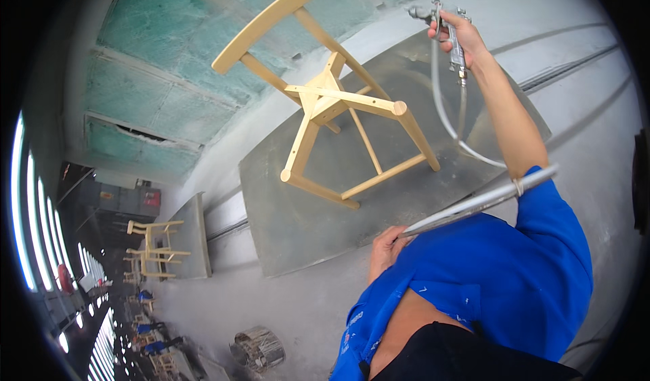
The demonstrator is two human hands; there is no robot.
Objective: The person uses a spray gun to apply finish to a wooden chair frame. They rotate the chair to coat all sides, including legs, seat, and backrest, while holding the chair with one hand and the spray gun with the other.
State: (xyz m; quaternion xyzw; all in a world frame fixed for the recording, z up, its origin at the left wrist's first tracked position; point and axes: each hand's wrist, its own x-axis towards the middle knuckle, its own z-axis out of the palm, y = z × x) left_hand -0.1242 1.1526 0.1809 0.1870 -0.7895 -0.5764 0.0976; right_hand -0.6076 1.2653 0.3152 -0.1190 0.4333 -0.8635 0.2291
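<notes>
My right hand (462, 34), raised at the upper right, is wrapped round a metal spray gun (457, 57) whose nozzle points left. A pale hose loops down from the gun toward my right arm. My left hand (386, 247), close to my body, is closed at the end of a pair of light hoses (467, 210) running across my front; some of its fingers are hidden. In front of me an unfinished wooden chair frame (318, 103) with a curved backrest and no seat panel stands on a dark grey flat board (271, 225). The gun is apart from the chair, to its right.
Behind the chair is a wall of green filter panels (156, 70). Left, another chair frame (157, 249) stands by a second grey board (193, 235). A wire-like round drum (261, 348) lies on the hazy floor. People in blue and more chairs are far left.
</notes>
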